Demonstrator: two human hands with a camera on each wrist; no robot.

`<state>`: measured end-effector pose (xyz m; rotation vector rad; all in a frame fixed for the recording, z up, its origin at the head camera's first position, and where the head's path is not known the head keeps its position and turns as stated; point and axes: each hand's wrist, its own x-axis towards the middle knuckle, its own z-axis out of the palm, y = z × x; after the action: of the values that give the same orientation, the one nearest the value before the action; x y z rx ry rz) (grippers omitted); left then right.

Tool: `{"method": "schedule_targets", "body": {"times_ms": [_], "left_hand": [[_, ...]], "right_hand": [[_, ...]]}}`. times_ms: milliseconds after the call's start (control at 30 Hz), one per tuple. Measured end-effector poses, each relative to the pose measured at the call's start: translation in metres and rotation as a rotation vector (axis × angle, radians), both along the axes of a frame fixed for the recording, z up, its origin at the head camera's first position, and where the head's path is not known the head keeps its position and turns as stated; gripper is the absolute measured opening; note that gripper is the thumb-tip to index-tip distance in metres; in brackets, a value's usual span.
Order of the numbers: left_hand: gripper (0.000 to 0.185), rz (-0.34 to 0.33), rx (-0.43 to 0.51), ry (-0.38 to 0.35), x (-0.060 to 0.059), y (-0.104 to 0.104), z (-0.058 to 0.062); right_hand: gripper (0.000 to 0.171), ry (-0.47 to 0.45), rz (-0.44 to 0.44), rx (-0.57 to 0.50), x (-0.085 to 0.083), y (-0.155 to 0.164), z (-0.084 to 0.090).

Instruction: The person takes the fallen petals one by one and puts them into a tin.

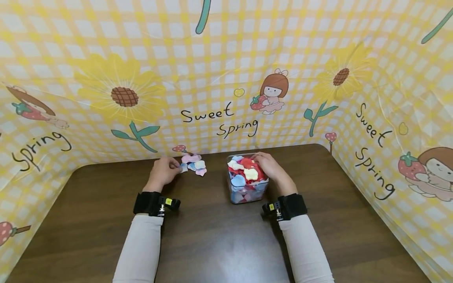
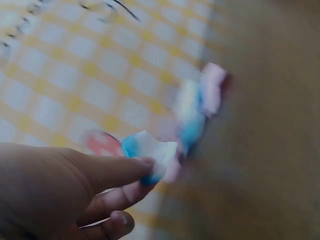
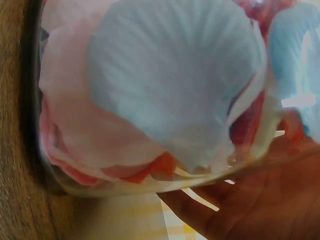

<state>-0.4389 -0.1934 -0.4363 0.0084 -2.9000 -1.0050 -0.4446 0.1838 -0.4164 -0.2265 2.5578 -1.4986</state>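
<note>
My left hand [image 1: 162, 173] pinches a blue-and-white fabric petal [image 2: 155, 150] between thumb and index finger. Just right of it, several pink, white and blue petals [image 1: 194, 162] lie in a loose cluster on the table. A clear square box [image 1: 244, 202] stands right of the cluster, heaped with red, white, blue and pink petals [image 1: 249, 169]. At its back right corner, my right hand [image 1: 270, 165] grips the box, some fingertips at the rim by the red petals. Through the box wall, the right wrist view shows a large pale-blue petal [image 3: 175, 75] and pink ones.
The dark wooden table [image 1: 212, 243] runs back to a yellow-checked cloth [image 1: 198, 78] that rises behind it and on both sides. Each wrist wears a black strap with a small camera, the left strap [image 1: 146, 203] and the right strap [image 1: 293, 206].
</note>
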Motion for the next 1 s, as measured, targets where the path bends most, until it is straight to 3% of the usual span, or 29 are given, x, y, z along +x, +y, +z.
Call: {"method": "schedule_targets", "body": {"times_ms": [133,267,400,533,700,867,1000], "left_hand": [[0.022,-0.075,0.084,0.165,0.013,0.022,0.032],[0.023,-0.225,0.178,0.310,0.028,0.066,0.059],[0.021,-0.392,0.202,0.365,0.041,0.114,0.063],[0.020,-0.478,0.073,0.368,0.049,0.148,0.052],[0.019,-0.497,-0.061,0.381,0.053,0.162,0.041],[0.029,-0.461,0.021,0.383,0.050,0.152,0.047],[0.029,-0.382,0.090,0.397,0.037,0.126,0.049]], "right_hand": [[0.043,0.006,0.006,0.000,0.000,0.000,0.000],[0.043,0.011,0.010,-0.009,-0.002,0.001,0.001],[0.043,0.008,0.005,-0.021,-0.002,0.002,0.000],[0.043,0.020,0.013,-0.022,-0.001,0.002,-0.001],[0.043,0.028,0.027,-0.035,-0.001,0.002,-0.001],[0.042,0.034,0.024,-0.033,-0.002,0.002,-0.002],[0.042,0.035,0.020,-0.027,-0.003,0.003,-0.003]]}}
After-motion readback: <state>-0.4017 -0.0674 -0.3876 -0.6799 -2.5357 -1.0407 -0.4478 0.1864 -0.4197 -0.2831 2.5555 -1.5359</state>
